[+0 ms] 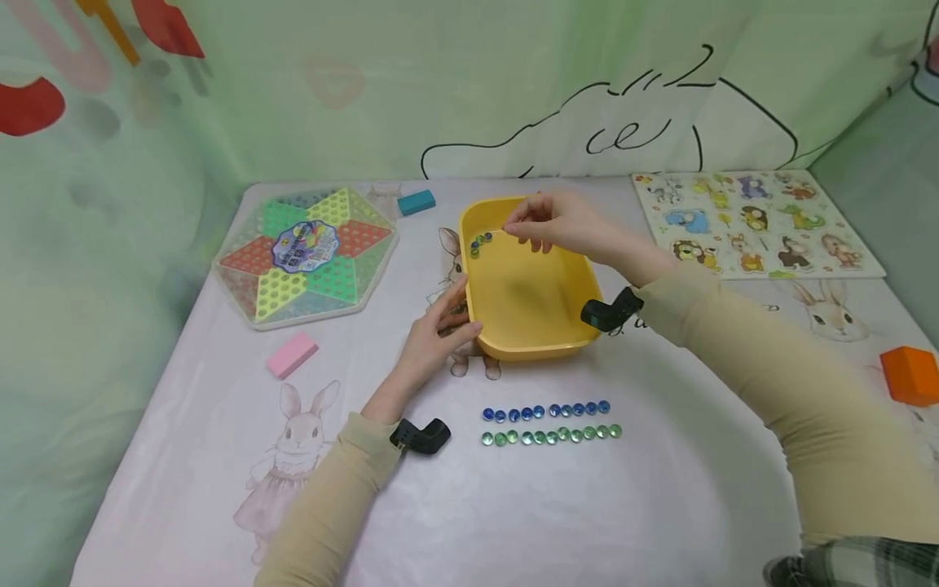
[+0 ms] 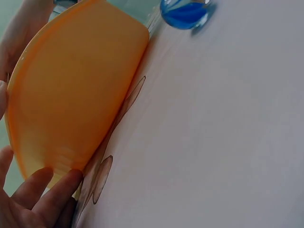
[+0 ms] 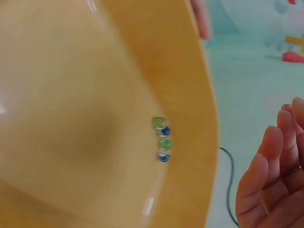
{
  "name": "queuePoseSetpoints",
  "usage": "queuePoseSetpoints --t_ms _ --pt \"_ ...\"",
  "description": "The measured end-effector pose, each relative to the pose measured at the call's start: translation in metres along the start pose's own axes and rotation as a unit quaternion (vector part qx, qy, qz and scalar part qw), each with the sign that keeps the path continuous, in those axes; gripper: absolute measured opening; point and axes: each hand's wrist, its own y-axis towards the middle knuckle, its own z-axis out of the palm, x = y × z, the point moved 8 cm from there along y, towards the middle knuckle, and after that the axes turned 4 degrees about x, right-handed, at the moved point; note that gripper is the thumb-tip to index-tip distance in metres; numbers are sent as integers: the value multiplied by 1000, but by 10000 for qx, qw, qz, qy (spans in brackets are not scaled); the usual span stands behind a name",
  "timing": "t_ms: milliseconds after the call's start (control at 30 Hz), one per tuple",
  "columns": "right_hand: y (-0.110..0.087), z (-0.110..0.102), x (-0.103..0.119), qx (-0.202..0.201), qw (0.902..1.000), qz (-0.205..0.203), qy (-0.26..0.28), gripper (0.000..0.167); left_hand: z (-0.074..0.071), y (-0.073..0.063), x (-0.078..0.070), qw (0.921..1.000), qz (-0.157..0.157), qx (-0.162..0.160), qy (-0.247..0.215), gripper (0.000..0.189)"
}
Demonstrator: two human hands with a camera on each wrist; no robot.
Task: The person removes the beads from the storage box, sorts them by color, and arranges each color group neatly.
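Note:
A yellow plastic basin (image 1: 535, 352) stands mid-table, tilted in the wrist views by the camera angle. Inside, a short line of blue and green glass marbles (image 1: 475, 244) lies along its far left side; the right wrist view shows these marbles (image 3: 164, 144) too. My left hand (image 1: 433, 334) touches the basin's near left wall with extended fingers (image 2: 59, 192). Over the basin's far part hovers my right hand (image 1: 553, 224), thumb and index fingertips close together. Whether a marble sits between them is hidden. Nearer me lie a row of blue marbles (image 1: 526, 413) and a row of green marbles (image 1: 552, 438).
A Chinese checkers board (image 1: 352, 281) lies at the far left, with a pink block (image 1: 292, 355) before it and a blue block (image 1: 416, 202) beside it. An animal puzzle board (image 1: 756, 224) is at the far right. An orange block (image 1: 910, 376) sits at the right edge.

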Motion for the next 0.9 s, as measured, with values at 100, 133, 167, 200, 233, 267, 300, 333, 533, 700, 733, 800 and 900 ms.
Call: queuePoseSetpoints --t_ms 100,133,167,200,233,267,300,333,533,700,733,800,900 --pt "18 8 -4 118 9999 6 80 27 0 -1 0 10000 -11 -4 -43 67" --pt "23 11 -5 141 9999 -5 100 27 0 -1 -1 10000 -27 -12 -55 67" --pt "28 13 -6 152 9998 6 112 27 0 -1 -1 10000 -46 -26 -55 67" --pt "32 15 -7 148 9998 -3 119 26 0 -1 -1 10000 -51 -33 -67 66" --pt "36 17 -8 125 9999 -22 88 25 0 -1 -1 9999 -81 -49 -67 66" --pt "39 18 -9 97 9999 -43 28 25 0 -1 -1 9999 -91 -56 -68 66" --pt "43 19 -10 74 10000 -59 -1 25 0 -1 0 9999 -115 -60 -61 66" --pt "46 20 -12 57 10000 -70 -35 24 0 -1 0 9999 -123 -61 -52 66" --pt "62 33 -24 123 9996 27 -252 19 0 1 0 10000 13 -21 -59 66" --pt "70 47 -31 288 9977 186 -583 23 -1 0 -1 9999 116 0 -59 66" --pt "71 49 -32 311 9974 216 -615 24 0 0 -1 9999 118 -2 -49 66" --pt "72 53 -34 315 9973 291 -596 27 -1 1 0 9999 117 -12 -40 66" --pt "73 55 -34 223 9976 310 -573 29 -1 1 1 9999 101 -37 -38 67"
